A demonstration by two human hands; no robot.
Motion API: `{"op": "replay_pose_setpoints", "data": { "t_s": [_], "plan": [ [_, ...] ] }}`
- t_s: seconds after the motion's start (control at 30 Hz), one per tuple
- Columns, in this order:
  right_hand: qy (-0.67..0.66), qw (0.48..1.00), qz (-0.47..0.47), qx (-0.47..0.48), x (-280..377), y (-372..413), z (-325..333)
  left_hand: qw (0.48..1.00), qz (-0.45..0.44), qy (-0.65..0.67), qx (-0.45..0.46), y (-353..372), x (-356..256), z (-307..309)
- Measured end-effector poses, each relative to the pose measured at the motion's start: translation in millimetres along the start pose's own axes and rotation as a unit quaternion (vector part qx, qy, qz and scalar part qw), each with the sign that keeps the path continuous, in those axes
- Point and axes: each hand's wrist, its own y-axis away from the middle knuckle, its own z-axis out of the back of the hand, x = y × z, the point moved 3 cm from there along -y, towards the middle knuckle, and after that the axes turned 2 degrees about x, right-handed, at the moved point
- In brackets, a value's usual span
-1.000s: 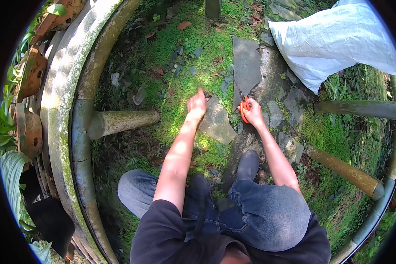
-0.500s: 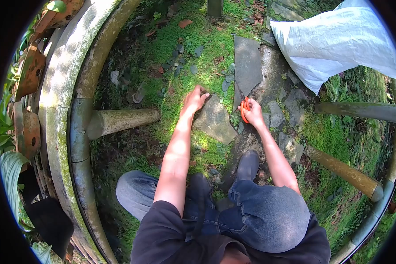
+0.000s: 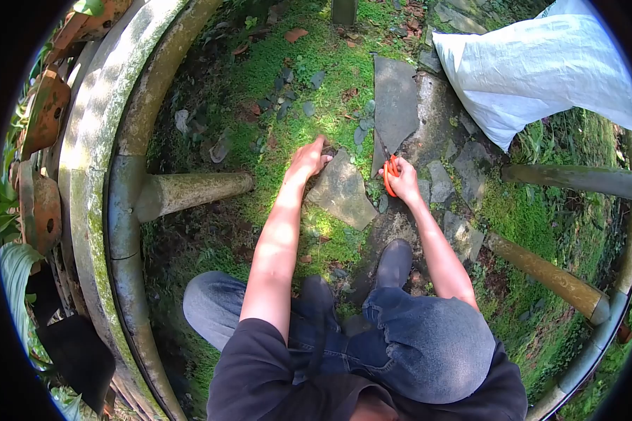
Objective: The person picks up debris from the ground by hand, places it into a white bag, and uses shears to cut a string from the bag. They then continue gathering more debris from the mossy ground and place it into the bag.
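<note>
My right hand (image 3: pixel 403 181) is closed round the orange handles of a pair of scissors (image 3: pixel 390 168). Their thin dark blades point away from me, over the lower tip of a long grey stone slab (image 3: pixel 395 98). Down at the low green ground plants (image 3: pixel 295 116), my left hand (image 3: pixel 307 161) reaches beside the upper left edge of a flat, roughly triangular stone (image 3: pixel 344 193). Its index finger is stretched forward and the thumb stands apart from it. I see nothing held between them, though the other fingers are partly hidden.
A large white woven sack (image 3: pixel 541 67) lies at the upper right. Round posts (image 3: pixel 196 195) join the curved railing (image 3: pixel 126 210) on the left, with more posts on the right. Clay pots (image 3: pixel 41 203) stand beyond the left railing. My boots (image 3: pixel 395 263) rest near the stones.
My left hand has shifted slightly left, and its index finger and thumb have spread from a more curled pose. The right hand and scissors stay almost in place.
</note>
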Motion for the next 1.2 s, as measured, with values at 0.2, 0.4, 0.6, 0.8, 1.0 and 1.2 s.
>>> {"op": "replay_pose_setpoints", "data": {
  "t_s": [0.2, 0.4, 0.6, 0.8, 1.0, 1.2],
  "plan": [
    [-0.007, 1.0, -0.008, 0.008, 3, -1, -2, 1.0, 0.01, -0.013, 0.009, -1, -2, 6],
    [0.007, 1.0, -0.01, 0.019, 5, -2, -4, 1.0, 0.014, 0.001, -0.028, -10, 10, -8],
    [0.002, 1.0, -0.011, 0.02, 13, 0, 0, 0.837, 0.063, 0.543, 0.002, 1, 37, 3],
    [-0.048, 0.997, -0.013, 0.054, 16, -5, -16, 0.62, -0.064, 0.768, 0.149, 23, 44, 23],
    [-0.123, 0.986, -0.032, 0.104, 24, -1, -30, 0.604, 0.015, 0.792, 0.089, 30, 46, 12],
    [-0.111, 0.987, -0.046, 0.105, 14, -4, -33, 0.967, 0.122, 0.192, -0.116, 10, 22, -5]
  ]
}}
